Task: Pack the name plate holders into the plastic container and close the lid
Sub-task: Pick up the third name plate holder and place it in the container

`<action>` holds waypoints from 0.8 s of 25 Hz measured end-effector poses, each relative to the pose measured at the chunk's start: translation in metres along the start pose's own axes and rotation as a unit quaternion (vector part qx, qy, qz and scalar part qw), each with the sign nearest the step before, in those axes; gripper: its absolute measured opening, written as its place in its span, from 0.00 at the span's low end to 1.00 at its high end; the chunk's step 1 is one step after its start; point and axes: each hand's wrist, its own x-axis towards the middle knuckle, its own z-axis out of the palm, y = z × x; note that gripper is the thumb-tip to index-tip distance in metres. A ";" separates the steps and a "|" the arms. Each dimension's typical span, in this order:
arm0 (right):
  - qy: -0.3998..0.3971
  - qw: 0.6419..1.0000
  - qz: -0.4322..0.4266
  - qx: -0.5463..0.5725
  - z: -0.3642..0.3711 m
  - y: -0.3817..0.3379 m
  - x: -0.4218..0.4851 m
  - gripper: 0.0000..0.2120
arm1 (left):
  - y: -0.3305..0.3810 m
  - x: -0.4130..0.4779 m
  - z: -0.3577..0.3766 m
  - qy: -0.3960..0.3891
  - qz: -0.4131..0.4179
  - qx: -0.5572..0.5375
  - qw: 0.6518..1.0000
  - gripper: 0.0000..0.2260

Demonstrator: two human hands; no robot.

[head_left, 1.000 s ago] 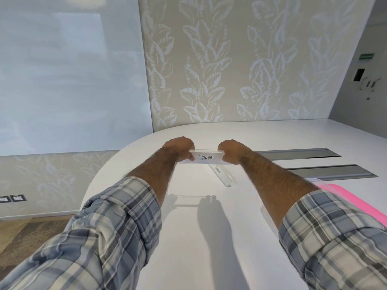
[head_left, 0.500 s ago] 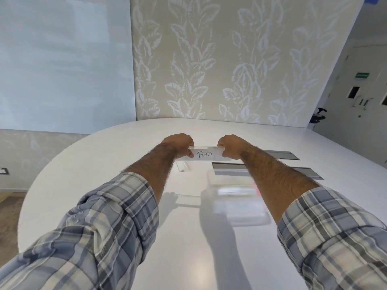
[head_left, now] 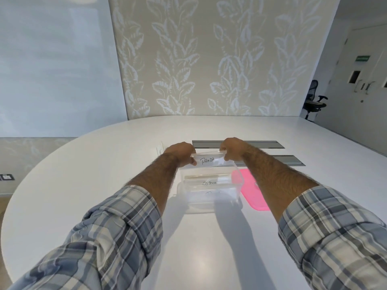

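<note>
My left hand (head_left: 181,152) and right hand (head_left: 232,148) each pinch one end of the clear name plate holder marked PANDA (head_left: 207,160), fingers curled round its short edges, so it hangs level between them. Just below my hands the open plastic container (head_left: 209,203) sits on the white bench (head_left: 104,174). The OSTRICH holder (head_left: 209,182) lies inside it, nearer to me than my hands. The pink lid (head_left: 253,191) lies flat beneath my right forearm, just beside the container. Another holder (head_left: 160,148) lies just beyond my left hand.
</note>
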 end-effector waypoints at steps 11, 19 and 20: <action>-0.047 0.999 0.005 0.011 0.041 0.025 -0.016 0.19 | 0.026 -0.001 0.042 -0.051 -0.018 0.011 0.998 0.24; -0.068 0.998 0.004 0.003 0.060 0.030 -0.020 0.21 | 0.032 0.000 0.061 -0.098 -0.018 0.023 0.995 0.20; -0.073 0.997 0.004 0.006 0.062 0.031 -0.019 0.21 | 0.031 -0.001 0.063 -0.103 -0.018 0.026 0.994 0.20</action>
